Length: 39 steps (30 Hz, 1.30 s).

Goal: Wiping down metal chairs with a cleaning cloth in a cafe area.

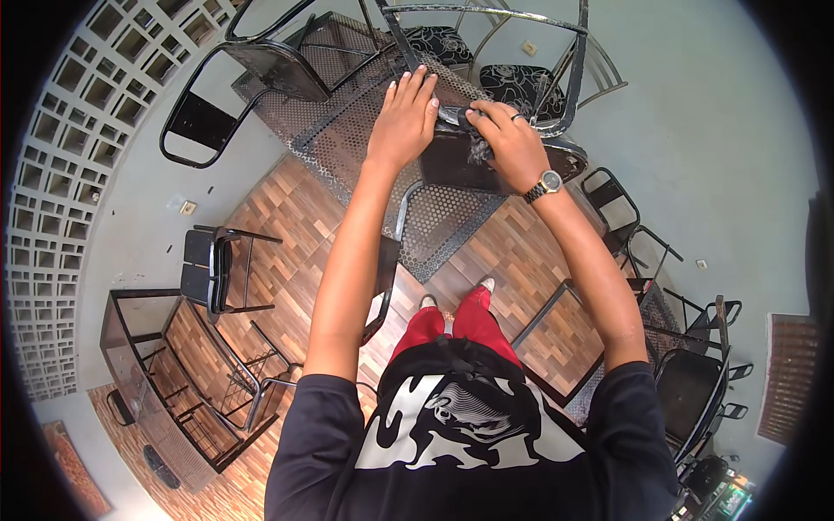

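Note:
An upturned black metal chair [453, 165] rests on a dark perforated metal table [445, 227], its legs pointing up and away from me. My left hand [404, 122] lies against the chair's frame, fingers stretched out and holding nothing. To the right, the fingers of my right hand [514, 146] are curled over a dark, frayed rag [479, 149], pressing it on the chair near the seat's edge. A watch and a ring are on that right arm and hand. What lies under my right palm is hidden.
Another upturned chair [282, 69] sits on the table's left part. Patterned cushioned seats [521, 85] stand beyond it. A black chair [204, 265] and an overturned mesh-topped table [143, 382] are on the left. More chairs [686, 391] are stacked along the right wall.

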### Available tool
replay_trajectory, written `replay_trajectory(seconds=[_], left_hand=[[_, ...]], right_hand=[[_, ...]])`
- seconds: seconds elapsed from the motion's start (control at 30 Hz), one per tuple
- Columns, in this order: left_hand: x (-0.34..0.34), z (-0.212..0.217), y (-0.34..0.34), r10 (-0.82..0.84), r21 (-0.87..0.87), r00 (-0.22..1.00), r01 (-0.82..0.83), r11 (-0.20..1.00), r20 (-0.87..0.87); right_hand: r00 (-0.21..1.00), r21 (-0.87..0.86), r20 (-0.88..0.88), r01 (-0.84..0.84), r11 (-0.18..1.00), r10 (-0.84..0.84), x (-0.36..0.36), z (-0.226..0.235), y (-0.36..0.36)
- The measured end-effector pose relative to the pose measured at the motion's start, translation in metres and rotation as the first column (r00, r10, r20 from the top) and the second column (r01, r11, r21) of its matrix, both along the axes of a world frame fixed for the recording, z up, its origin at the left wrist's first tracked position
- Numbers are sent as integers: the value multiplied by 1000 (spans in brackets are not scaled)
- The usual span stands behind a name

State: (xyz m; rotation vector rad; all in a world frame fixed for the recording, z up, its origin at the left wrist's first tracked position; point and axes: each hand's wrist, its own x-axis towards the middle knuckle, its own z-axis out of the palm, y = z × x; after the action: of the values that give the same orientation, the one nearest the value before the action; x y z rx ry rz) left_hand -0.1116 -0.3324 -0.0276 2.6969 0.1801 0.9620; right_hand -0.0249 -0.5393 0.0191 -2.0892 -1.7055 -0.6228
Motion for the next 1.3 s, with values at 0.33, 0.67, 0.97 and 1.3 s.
replay_trajectory(seconds=[0.33,0.67,0.97,1.3], left_hand=[[2,3,1,-52,81,998,50,995,19],[-3,5,-1,-98,68,995,97,993,1],[-2,4,-1,-107,65,994,106,992,15],[-4,4,-1,-80,39,997,79,996,22]], right_hand=[[999,99,10,44,994,-45,-11,-12,34],[995,-3,-87,41,999,-41,-5,-4,-3],[997,60,-49,61,996,-58,-13,-12,33],[999,42,-43,15,999,-13,0,-6,-10]])
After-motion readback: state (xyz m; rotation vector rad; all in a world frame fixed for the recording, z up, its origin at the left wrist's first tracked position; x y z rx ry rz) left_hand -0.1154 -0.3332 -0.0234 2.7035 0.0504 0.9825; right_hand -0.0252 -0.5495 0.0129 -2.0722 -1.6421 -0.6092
